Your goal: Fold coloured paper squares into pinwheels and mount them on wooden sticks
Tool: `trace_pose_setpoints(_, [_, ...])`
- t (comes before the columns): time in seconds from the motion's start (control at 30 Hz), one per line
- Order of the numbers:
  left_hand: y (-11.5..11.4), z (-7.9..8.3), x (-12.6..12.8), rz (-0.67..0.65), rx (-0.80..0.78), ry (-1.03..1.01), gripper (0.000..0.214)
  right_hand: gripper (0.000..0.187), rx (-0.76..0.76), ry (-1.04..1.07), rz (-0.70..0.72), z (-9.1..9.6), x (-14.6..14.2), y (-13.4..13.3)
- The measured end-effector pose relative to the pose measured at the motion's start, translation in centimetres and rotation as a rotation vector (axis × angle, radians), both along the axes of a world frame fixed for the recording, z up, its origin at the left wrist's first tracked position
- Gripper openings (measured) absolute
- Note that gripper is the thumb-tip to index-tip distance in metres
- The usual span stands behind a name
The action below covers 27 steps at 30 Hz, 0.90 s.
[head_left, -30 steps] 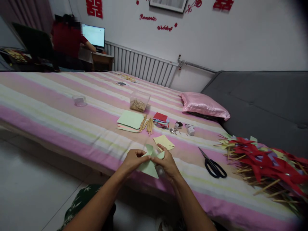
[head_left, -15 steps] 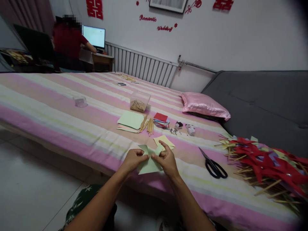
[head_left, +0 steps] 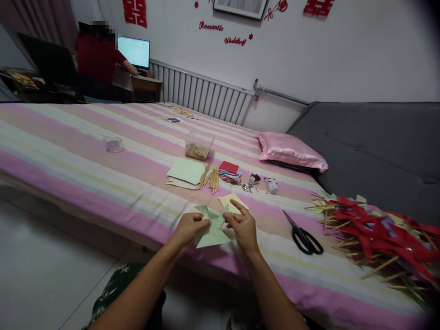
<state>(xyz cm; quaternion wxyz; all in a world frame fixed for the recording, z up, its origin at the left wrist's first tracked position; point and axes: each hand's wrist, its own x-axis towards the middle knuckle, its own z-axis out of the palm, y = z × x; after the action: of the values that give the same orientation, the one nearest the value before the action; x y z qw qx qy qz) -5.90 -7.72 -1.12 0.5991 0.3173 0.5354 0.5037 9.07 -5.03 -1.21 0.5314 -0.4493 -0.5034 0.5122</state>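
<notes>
My left hand (head_left: 188,228) and my right hand (head_left: 243,226) both pinch a pale green paper piece (head_left: 210,229), cut and partly folded into a pinwheel shape, just above the front edge of the striped bed (head_left: 85,169). The left fingers grip its left side. The right thumb and fingers press flaps near its centre, with the index finger raised. A yellow paper square (head_left: 233,202) lies on the bed right behind my hands.
Black scissors (head_left: 302,234) lie to the right. A heap of finished pinwheels on sticks (head_left: 374,236) fills the right. Paper stacks (head_left: 186,173), wooden sticks (head_left: 211,178), a red paper pile (head_left: 229,169), pins and a clear box (head_left: 198,145) sit mid-bed. Another person in red (head_left: 96,57) is at a monitor far left.
The green paper has been turned and lowered slightly between my hands, and another flap has been folded towards its centre. My right index finger has lifted off.
</notes>
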Motion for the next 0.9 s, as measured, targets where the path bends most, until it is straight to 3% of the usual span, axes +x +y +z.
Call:
trace_pose_setpoints(0.2, [0.4, -0.1, -0.8, 0.165, 0.002, -0.060, 0.021, 0.032, 0.289, -0.115, -0.225, 0.3, 0.0, -0.9])
trace_pose_setpoints(0.3, [0.5, 0.1, -1.3, 0.227, -0.005, -0.113, 0.021, 0.018, 0.328, -0.236, 0.012, 0.7, -0.2, -1.9])
trace_pose_setpoints(0.4, [0.3, 0.3, -1.4, 0.247, -0.008, -0.164, 0.020, 0.024, 0.288, -0.316, 0.316, 0.6, -0.7, -2.6])
trace_pose_setpoints(0.47, [0.2, 0.4, -1.3, 0.233, -0.005, -0.187, 0.020, 0.029, 0.262, -0.334, 0.374, 0.4, -1.1, -2.7])
trace_pose_setpoints(0.67, [-0.1, 0.4, -1.0, 0.158, 0.015, -0.197, 0.020, 0.016, 0.210, -0.268, 0.264, -0.4, -1.8, -2.3])
trace_pose_setpoints(0.9, [0.2, -0.2, -0.7, 0.187, 0.073, -0.096, 0.024, 0.024, 0.119, -0.208, 0.098, -0.7, -2.4, -2.1])
